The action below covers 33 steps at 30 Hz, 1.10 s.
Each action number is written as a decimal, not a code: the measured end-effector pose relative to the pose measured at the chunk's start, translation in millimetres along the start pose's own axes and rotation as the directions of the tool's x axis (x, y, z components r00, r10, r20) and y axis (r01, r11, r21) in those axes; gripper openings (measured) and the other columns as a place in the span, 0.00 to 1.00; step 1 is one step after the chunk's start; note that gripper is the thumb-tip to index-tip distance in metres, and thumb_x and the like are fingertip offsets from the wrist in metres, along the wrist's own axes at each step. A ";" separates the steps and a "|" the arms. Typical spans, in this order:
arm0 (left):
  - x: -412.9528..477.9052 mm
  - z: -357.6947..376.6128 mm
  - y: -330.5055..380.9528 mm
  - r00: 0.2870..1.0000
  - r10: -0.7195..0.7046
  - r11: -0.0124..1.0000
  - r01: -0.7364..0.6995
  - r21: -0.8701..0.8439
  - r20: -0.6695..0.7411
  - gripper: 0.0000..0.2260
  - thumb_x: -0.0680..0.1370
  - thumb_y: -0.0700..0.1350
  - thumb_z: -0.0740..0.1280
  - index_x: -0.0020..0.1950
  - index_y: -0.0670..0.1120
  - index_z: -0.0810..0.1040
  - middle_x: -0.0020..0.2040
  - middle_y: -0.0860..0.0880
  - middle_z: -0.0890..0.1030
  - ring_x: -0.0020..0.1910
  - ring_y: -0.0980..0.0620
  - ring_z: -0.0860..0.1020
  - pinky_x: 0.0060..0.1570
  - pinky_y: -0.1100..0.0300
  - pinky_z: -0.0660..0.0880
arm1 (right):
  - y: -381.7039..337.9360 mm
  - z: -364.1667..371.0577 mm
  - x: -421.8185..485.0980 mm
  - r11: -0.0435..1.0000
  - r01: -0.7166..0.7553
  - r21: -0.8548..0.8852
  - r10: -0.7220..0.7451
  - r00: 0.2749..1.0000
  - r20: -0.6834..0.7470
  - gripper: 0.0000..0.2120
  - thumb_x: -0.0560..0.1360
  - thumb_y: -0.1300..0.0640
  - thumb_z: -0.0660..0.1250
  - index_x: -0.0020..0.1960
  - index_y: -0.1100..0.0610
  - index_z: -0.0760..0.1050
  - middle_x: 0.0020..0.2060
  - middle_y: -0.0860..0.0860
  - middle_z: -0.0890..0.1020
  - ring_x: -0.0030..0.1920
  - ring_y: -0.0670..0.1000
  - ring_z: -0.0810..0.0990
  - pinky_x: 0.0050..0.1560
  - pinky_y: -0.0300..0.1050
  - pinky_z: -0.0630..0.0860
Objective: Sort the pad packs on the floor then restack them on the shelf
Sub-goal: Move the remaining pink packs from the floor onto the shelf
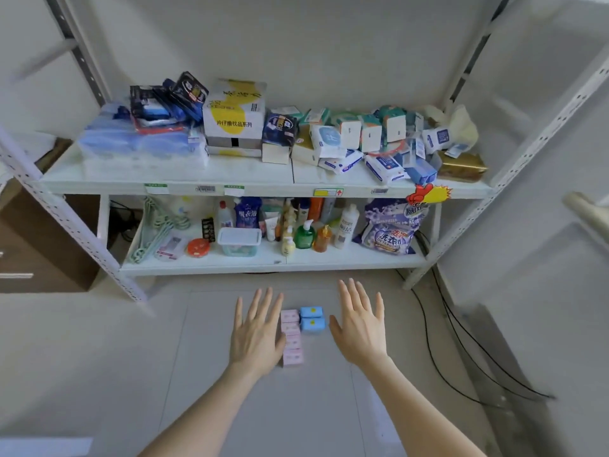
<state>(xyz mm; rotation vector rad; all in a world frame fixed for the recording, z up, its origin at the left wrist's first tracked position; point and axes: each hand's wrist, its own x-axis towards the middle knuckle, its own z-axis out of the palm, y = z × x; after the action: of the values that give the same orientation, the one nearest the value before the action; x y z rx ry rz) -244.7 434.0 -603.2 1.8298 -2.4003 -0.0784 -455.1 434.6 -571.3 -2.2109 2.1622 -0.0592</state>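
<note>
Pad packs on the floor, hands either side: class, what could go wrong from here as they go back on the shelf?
1. The left hand and right hand are flat and open; lifting the loose pink packs and blue packs by squeezing could let them buckle out and mix.
2. The upper shelf is crowded with leaning piles, so a new stack may topple something.
3. Black cables trail across the floor nearby: a possible snag.

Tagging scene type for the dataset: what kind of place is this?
Likely a shop stockroom or mock store: metal shelf with price labels on its edge, tissue packs above, soap bottles below.
</note>
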 end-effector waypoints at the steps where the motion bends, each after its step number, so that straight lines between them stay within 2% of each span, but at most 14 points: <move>1: -1.7 8.8 8.4 1.000 -0.007 1.000 0.007 -0.003 0.019 0.37 0.62 0.54 0.78 0.69 0.44 0.74 0.69 0.42 0.74 0.68 0.42 0.73 0.67 0.41 0.56 | 10.4 7.0 -4.5 1.000 0.003 0.001 -0.003 1.000 0.028 0.32 0.79 0.45 0.58 0.78 0.56 0.52 0.77 0.54 0.56 0.78 0.54 0.52 0.74 0.60 0.43; 7: -11.3 61.2 40.9 0.990 -0.041 0.999 0.045 -0.025 0.134 0.37 0.62 0.53 0.78 0.69 0.45 0.74 0.69 0.43 0.74 0.68 0.42 0.73 0.66 0.41 0.56 | 47.6 61.8 -18.6 1.000 0.013 0.004 -0.014 0.992 0.125 0.33 0.74 0.46 0.64 0.75 0.57 0.62 0.74 0.55 0.66 0.75 0.54 0.62 0.73 0.59 0.47; 11: -9.9 98.6 39.1 0.974 -0.070 0.996 0.078 -0.031 0.214 0.38 0.64 0.53 0.76 0.71 0.46 0.70 0.70 0.44 0.72 0.69 0.42 0.71 0.68 0.39 0.61 | 51.6 103.5 -11.8 0.999 0.047 0.012 -0.049 0.966 0.253 0.33 0.79 0.45 0.55 0.79 0.56 0.49 0.78 0.53 0.53 0.78 0.53 0.50 0.74 0.59 0.41; 13: -7.7 118.8 30.5 0.962 -0.080 0.995 0.092 -0.034 0.261 0.37 0.65 0.53 0.76 0.72 0.46 0.70 0.71 0.44 0.72 0.70 0.42 0.70 0.68 0.39 0.63 | 48.8 126.4 -4.7 0.998 0.067 0.022 -0.070 0.954 0.290 0.33 0.80 0.44 0.53 0.79 0.56 0.46 0.78 0.53 0.51 0.78 0.52 0.48 0.74 0.59 0.39; 15: -2.2 141.5 19.1 0.950 -0.073 0.996 0.085 -0.025 0.305 0.36 0.66 0.53 0.75 0.72 0.45 0.70 0.71 0.43 0.72 0.70 0.42 0.70 0.68 0.39 0.64 | 43.8 150.5 4.7 0.997 0.069 0.039 -0.078 0.941 0.330 0.33 0.78 0.45 0.57 0.78 0.57 0.51 0.77 0.54 0.57 0.77 0.54 0.55 0.74 0.59 0.41; 18: 10.9 187.5 -0.3 0.936 -0.032 0.999 0.040 -0.016 0.351 0.36 0.66 0.52 0.75 0.71 0.45 0.71 0.70 0.43 0.72 0.69 0.42 0.72 0.69 0.41 0.62 | 38.4 203.9 22.9 0.997 0.052 0.055 -0.068 0.926 0.370 0.35 0.73 0.44 0.65 0.74 0.59 0.63 0.71 0.55 0.70 0.71 0.56 0.69 0.71 0.61 0.51; 19: 16.6 204.2 -6.7 0.932 -0.017 1.000 0.025 -0.016 0.363 0.36 0.65 0.52 0.76 0.71 0.45 0.71 0.70 0.43 0.73 0.68 0.42 0.72 0.69 0.41 0.63 | 38.6 223.0 28.9 0.998 0.038 0.057 -0.057 0.916 0.396 0.35 0.73 0.44 0.64 0.75 0.58 0.62 0.72 0.55 0.69 0.72 0.56 0.67 0.73 0.61 0.51; 22: 27.6 258.1 -23.9 0.913 0.003 0.999 0.012 -0.035 0.408 0.36 0.65 0.51 0.76 0.71 0.45 0.70 0.69 0.44 0.73 0.67 0.42 0.73 0.64 0.41 0.68 | 43.7 279.4 41.2 0.997 0.022 0.077 -0.056 0.878 0.476 0.35 0.79 0.43 0.55 0.79 0.56 0.45 0.78 0.53 0.52 0.78 0.54 0.50 0.74 0.59 0.40; 24: 34.4 296.0 -32.8 0.894 0.004 0.999 0.020 -0.049 0.447 0.37 0.65 0.51 0.76 0.72 0.46 0.69 0.70 0.44 0.73 0.68 0.42 0.73 0.63 0.40 0.69 | 48.6 317.0 48.3 0.996 0.022 0.092 -0.064 0.872 0.486 0.35 0.80 0.43 0.53 0.79 0.55 0.41 0.79 0.52 0.48 0.78 0.53 0.45 0.74 0.58 0.38; 27: 44.2 357.2 -42.7 0.864 0.029 0.999 -0.002 -0.055 0.503 0.35 0.72 0.52 0.69 0.77 0.47 0.61 0.76 0.46 0.63 0.74 0.44 0.64 0.70 0.41 0.60 | 56.9 384.4 59.5 0.995 0.017 0.099 -0.068 0.839 0.540 0.36 0.80 0.43 0.53 0.79 0.54 0.40 0.79 0.51 0.46 0.78 0.52 0.44 0.73 0.57 0.34; 29: 50.3 402.3 -48.9 0.854 0.045 0.998 -0.018 -0.056 0.519 0.34 0.75 0.52 0.65 0.78 0.49 0.57 0.78 0.47 0.57 0.76 0.45 0.58 0.73 0.42 0.55 | 61.6 431.5 67.2 0.993 0.067 0.102 -0.113 0.822 0.558 0.38 0.77 0.42 0.58 0.79 0.55 0.45 0.78 0.52 0.50 0.78 0.53 0.49 0.73 0.57 0.35; 31: 58.2 446.4 -55.6 0.838 0.063 0.997 -0.025 -0.078 0.542 0.36 0.70 0.52 0.71 0.76 0.48 0.63 0.75 0.46 0.65 0.73 0.44 0.66 0.69 0.41 0.63 | 66.4 479.2 77.3 0.988 0.120 0.100 -0.156 0.790 0.593 0.42 0.68 0.41 0.71 0.76 0.58 0.61 0.74 0.55 0.65 0.73 0.55 0.66 0.71 0.60 0.48; 32: 62.2 468.7 -59.8 0.833 0.060 0.997 -0.019 -0.080 0.550 0.36 0.68 0.51 0.73 0.74 0.47 0.65 0.74 0.46 0.68 0.71 0.43 0.69 0.67 0.40 0.65 | 69.5 503.4 81.6 0.986 0.141 0.088 -0.166 0.785 0.597 0.43 0.66 0.42 0.73 0.74 0.59 0.64 0.72 0.56 0.68 0.71 0.56 0.69 0.70 0.61 0.51; 33: 65.1 490.2 -64.5 0.828 0.047 0.997 -0.002 -0.080 0.559 0.36 0.69 0.51 0.72 0.74 0.47 0.65 0.74 0.45 0.67 0.71 0.43 0.69 0.67 0.40 0.64 | 72.2 524.1 85.0 0.986 0.140 0.091 -0.166 0.773 0.613 0.43 0.68 0.42 0.72 0.76 0.58 0.60 0.74 0.56 0.65 0.73 0.56 0.65 0.71 0.61 0.50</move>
<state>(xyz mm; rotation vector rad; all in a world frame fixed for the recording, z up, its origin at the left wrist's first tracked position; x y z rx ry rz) -262.9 337.9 -1092.2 1.9434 -2.7268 -0.8070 -493.2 352.3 -1099.4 -1.9871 1.5983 0.5397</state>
